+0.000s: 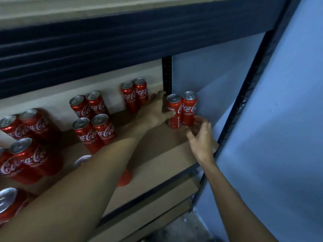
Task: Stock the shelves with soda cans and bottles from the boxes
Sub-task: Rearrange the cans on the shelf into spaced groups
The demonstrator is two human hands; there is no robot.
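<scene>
both arms reach out over the shelf board (166, 137). left hand (154, 111) is at the far right end of the board, thumb across the front of the left can (173, 110) and fingers going behind it, so it grips that can. right can (189, 108) stands upright and touches the left can. both are on the board just right of the black post (167, 75) and near the blue wall (279, 119). both cans are red coca-cola, silver tops up. right hand (201, 137) is on the near side of the right can, fingers spread and loose, holding nothing. its fingertips are at the can's lower part but blurred, cannot tell if they touch.

other cans on the same board, all upright:
- far pair (134, 95) just left of the left hand, against the back panel.
- block of four (92, 117) further left, two by two.
- bigger cluster (26, 137) at the left edge, blurred, count unclear.
- corner can (7, 203) near left, cut off by the frame.
- hidden can (82, 160) shows only its silver top above the left forearm, plus a bit of red under the arm.

dark blue beam (87, 49) of the shelf above runs across the top. lower board (157, 206) shows under the shelf board's front rail, near right.
</scene>
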